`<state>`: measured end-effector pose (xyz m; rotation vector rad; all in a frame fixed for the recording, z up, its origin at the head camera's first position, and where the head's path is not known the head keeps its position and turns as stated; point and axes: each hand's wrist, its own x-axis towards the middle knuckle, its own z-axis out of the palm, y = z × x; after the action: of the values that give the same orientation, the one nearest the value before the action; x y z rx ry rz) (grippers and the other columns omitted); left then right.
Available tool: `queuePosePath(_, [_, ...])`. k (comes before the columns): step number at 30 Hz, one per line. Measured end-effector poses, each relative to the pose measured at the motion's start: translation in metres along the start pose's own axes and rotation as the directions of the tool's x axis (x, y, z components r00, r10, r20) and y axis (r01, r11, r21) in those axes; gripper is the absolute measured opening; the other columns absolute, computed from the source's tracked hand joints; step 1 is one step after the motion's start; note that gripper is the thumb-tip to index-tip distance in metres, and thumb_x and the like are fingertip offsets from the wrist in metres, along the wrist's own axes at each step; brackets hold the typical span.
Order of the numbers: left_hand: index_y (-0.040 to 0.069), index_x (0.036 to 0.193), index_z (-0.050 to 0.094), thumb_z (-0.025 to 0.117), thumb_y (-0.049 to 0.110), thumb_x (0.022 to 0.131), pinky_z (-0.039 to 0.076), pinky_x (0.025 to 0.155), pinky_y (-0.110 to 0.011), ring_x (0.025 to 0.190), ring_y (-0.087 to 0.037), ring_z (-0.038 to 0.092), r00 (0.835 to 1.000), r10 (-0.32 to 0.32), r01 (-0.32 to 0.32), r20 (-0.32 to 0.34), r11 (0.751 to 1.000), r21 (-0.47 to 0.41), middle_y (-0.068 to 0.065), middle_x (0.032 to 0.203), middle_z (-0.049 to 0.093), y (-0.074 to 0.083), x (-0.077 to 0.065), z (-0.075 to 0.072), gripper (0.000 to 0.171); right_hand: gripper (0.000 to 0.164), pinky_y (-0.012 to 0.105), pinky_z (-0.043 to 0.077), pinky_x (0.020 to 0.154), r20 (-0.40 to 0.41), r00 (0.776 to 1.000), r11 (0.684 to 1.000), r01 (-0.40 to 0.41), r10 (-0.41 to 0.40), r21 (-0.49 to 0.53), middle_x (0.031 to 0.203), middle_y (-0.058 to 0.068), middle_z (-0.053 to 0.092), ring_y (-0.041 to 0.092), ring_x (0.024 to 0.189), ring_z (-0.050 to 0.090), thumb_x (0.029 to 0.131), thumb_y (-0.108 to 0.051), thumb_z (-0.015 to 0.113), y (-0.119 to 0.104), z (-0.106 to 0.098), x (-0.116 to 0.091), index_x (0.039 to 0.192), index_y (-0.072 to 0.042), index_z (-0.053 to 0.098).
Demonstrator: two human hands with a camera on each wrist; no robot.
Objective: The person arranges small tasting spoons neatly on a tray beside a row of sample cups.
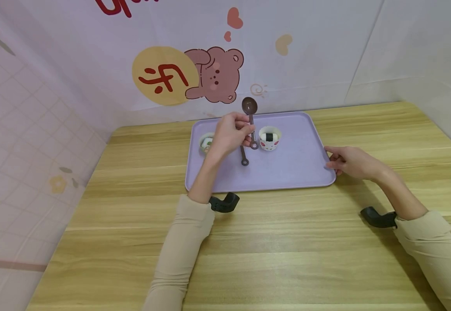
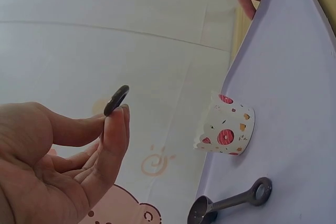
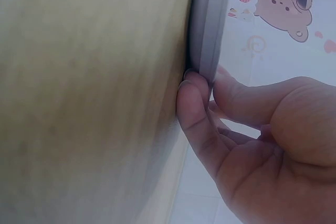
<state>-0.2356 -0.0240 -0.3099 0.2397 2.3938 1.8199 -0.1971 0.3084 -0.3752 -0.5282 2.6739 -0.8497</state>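
Observation:
My left hand [image 1: 229, 131] pinches the handle of a dark brown measuring spoon [image 1: 249, 106] between thumb and fingers, bowl end up, above a lilac tray [image 1: 295, 168]. A second brown spoon [image 2: 236, 201] lies on the tray below that hand. At the tray's right edge, my right hand [image 1: 354, 162] grips the rim, its thumb above and fingertips underneath, as the right wrist view shows. A patterned paper cup [image 1: 269, 145] on the tray contains a white rice piece with a black band [image 1: 269, 136]. Another cup [image 1: 201, 147], partly hidden by my left hand, contains something white and green.
The tray sits toward the far side of a wood-grain table [image 1: 272, 250]. Behind it hangs a pale cloth printed with a bear [image 1: 217, 77] and hearts. Each wrist carries a black mount [image 1: 225, 203].

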Motion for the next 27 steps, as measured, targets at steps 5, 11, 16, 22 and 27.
queuePosePath(5, [-0.007, 0.121, 0.058, 0.066, 0.003, 0.098, 0.059, 0.06, -0.027, 0.06, -0.013, 0.062, 1.0, -0.005, 0.005, 0.009, 1.0, 0.005, -0.014, 0.096, 0.066, 0.001, 0.001, 0.005, 0.026, 0.057, 0.029, 0.057, 0.065, 0.001, 1.0, 1.0, 0.0, 0.0, -0.002, 0.095, 0.018, 0.067, 0.02, 0.074, 0.066, 0.099, 0.003, 0.059, -0.001, 0.0, 0.0, 0.143, 0.025, 0.029])
queuePosePath(11, [-0.008, 0.121, 0.058, 0.066, 0.003, 0.097, 0.059, 0.061, -0.028, 0.06, -0.012, 0.062, 1.0, 0.006, -0.006, 0.01, 1.0, 0.007, -0.013, 0.095, 0.065, 0.001, 0.004, 0.01, 0.027, 0.057, 0.029, 0.056, 0.065, 0.004, 1.0, 1.0, 0.001, -0.001, -0.007, 0.094, 0.016, 0.066, 0.021, 0.073, 0.065, 0.099, 0.002, 0.059, -0.002, 0.0, 0.0, 0.143, 0.025, 0.029])
queuePosePath(16, [-0.007, 0.121, 0.059, 0.067, 0.002, 0.097, 0.06, 0.062, -0.031, 0.058, -0.012, 0.062, 1.0, 0.019, -0.019, -0.012, 1.0, 0.015, -0.015, 0.098, 0.067, -0.001, 0.006, 0.016, 0.027, 0.057, 0.029, 0.056, 0.065, 0.004, 1.0, 1.0, 0.001, -0.001, -0.01, 0.094, 0.017, 0.067, 0.022, 0.074, 0.065, 0.099, 0.002, 0.059, -0.002, 0.0, 0.0, 0.142, 0.025, 0.03])
queuePosePath(22, [-0.008, 0.121, 0.059, 0.067, 0.002, 0.096, 0.06, 0.062, -0.031, 0.056, -0.011, 0.061, 0.999, 0.031, -0.031, -0.022, 1.0, -0.002, -0.016, 0.1, 0.068, -0.001, 0.009, 0.025, 0.028, 0.057, 0.03, 0.057, 0.065, 0.004, 1.0, 1.0, -0.001, 0.001, -0.005, 0.095, 0.017, 0.067, 0.022, 0.074, 0.066, 0.099, 0.002, 0.059, -0.002, 0.0, 0.0, 0.142, 0.025, 0.029])
queuePosePath(27, [-0.007, 0.121, 0.059, 0.067, 0.002, 0.096, 0.061, 0.066, -0.036, 0.056, -0.011, 0.061, 0.999, 0.036, -0.036, -0.012, 0.999, -0.007, -0.015, 0.099, 0.067, -0.002, 0.01, 0.032, 0.027, 0.057, 0.029, 0.056, 0.065, 0.002, 1.0, 1.0, 0.002, -0.002, -0.007, 0.094, 0.017, 0.067, 0.02, 0.073, 0.065, 0.099, 0.003, 0.059, -0.003, -0.001, -0.001, 0.143, 0.025, 0.029])
